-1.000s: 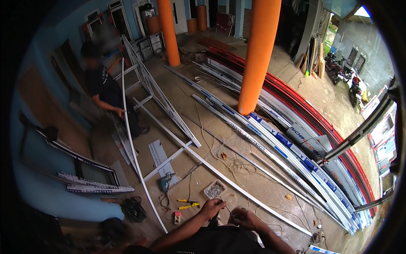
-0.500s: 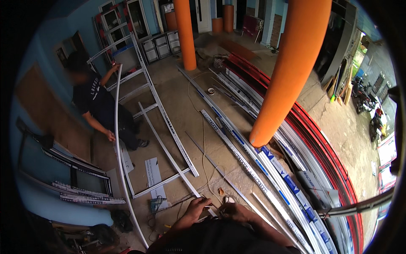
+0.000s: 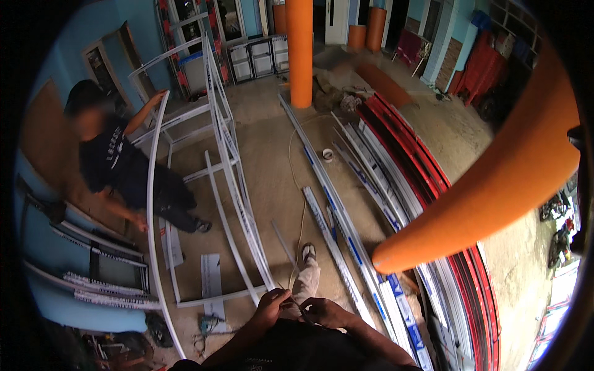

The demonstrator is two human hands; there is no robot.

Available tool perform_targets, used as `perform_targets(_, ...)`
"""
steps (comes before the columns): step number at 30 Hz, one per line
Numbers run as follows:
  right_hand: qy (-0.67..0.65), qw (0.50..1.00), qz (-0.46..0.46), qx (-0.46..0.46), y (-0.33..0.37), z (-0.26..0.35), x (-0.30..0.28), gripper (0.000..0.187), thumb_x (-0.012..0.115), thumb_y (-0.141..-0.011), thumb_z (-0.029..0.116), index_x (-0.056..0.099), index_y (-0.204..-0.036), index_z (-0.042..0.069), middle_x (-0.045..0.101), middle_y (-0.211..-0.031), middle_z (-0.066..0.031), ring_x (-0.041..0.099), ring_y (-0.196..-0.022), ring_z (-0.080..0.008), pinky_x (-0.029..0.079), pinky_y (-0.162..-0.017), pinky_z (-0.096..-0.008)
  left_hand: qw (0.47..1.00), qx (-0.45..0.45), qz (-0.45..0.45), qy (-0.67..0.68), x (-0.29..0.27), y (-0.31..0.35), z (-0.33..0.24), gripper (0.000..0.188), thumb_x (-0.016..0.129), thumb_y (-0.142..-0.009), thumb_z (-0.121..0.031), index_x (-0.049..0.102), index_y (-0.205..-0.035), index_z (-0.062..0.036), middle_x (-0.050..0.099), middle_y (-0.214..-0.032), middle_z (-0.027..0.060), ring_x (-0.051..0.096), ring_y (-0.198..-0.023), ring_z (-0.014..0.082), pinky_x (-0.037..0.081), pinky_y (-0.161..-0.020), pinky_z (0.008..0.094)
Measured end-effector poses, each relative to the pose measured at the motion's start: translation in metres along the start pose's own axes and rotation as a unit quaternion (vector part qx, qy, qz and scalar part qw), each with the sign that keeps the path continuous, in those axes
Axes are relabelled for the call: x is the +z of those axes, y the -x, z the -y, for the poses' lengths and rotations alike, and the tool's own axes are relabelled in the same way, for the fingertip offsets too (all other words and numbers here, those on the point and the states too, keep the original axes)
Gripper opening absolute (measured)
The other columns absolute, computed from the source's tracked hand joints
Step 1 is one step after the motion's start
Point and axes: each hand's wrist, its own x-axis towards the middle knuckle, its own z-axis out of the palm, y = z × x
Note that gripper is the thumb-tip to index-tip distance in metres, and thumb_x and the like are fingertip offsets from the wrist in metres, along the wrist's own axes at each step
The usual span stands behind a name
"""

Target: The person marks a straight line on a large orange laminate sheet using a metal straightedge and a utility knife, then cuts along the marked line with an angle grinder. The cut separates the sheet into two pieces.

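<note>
My left hand (image 3: 272,308) and my right hand (image 3: 327,313) are close together in front of my body at the lower middle. The fingers of both are closed around something small, thin and dark, which I cannot make out. Just beyond my left hand is the end of a long pale metal bar (image 3: 230,229). It runs away beside a tall ladder-like frame of metal profiles (image 3: 242,210). My own foot (image 3: 309,252), in a light trouser leg, stands on the floor beyond my hands.
A co-worker (image 3: 117,148) at the left holds a long white profile (image 3: 152,204) upright. Long wrapped profiles (image 3: 337,247) and red ones (image 3: 427,170) lie along the right. An orange pillar (image 3: 470,204) rises there. A power drill (image 3: 210,324) and a tape roll (image 3: 328,155) lie on the floor.
The view has swung, and my foot has come into sight. My hands have come up off the bar's near end. The frame of profiles looks raised, and the co-worker still holds the white profile.
</note>
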Motion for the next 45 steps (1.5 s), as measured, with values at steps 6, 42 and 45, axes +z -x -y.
perform_targets(6,0.131,0.991,-0.011,0.016,-0.163,0.079,-0.18,0.037,0.067,-0.098,0.03,0.065,-0.119,0.0,0.073,-0.1,-0.0189,0.073,-0.088,-0.0265,0.056,-0.081,-0.0374,0.982,0.033,-0.016,-0.185,0.046,-0.202,-0.165,0.015,0.07,-0.098,-0.02,0.068,-0.097,-0.0045,0.072,-0.094,0.008,0.069,-0.093,0.0206,0.053,-0.087,0.0367)
perform_targets(42,0.159,0.961,0.213,-0.073,-1.097,0.388,-0.695,0.04,0.069,-0.095,0.034,0.065,-0.122,0.005,0.07,-0.114,-0.0154,0.068,-0.109,-0.0277,0.052,-0.097,-0.0394,0.974,0.06,-0.22,0.0,-0.082,-0.866,-0.907,0.023,0.067,-0.1,-0.025,0.064,-0.102,-0.0022,0.069,-0.098,0.0104,0.069,-0.096,0.0253,0.056,-0.089,0.0409)
perform_targets(45,0.14,0.976,0.16,-0.036,-1.164,0.423,-0.745,0.041,0.07,-0.094,0.034,0.066,-0.124,0.006,0.07,-0.117,-0.0163,0.068,-0.109,-0.0285,0.052,-0.097,-0.0402,0.973,0.042,-0.188,-0.13,-0.099,-0.942,-0.995,0.03,0.067,-0.1,-0.029,0.066,-0.101,0.0008,0.069,-0.099,0.0113,0.069,-0.097,0.0248,0.056,-0.09,0.039)
